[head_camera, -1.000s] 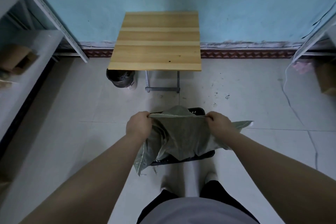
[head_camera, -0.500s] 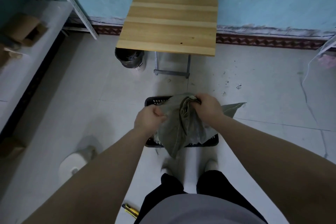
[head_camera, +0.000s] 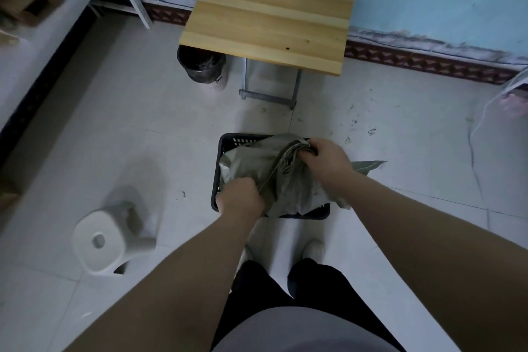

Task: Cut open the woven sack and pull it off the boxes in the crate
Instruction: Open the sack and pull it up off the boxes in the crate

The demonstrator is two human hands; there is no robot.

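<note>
Since a second ago you have gathered the woven sack (head_camera: 257, 163), then stretched flat between your fists, into a bunch. Your left hand (head_camera: 240, 194) clutches a fold of it at the near-left corner of the black crate (head_camera: 228, 140); your right hand (head_camera: 325, 161) grips the twisted top near the far-right corner. The sack drapes over the crate, one corner trailing past its right edge. Something pale shows beneath; you cannot tell what. A white stool (head_camera: 103, 240) stands on the floor to the left, a wooden table (head_camera: 271, 17) beyond the crate, a black bin (head_camera: 201, 64) beside its leg
</note>
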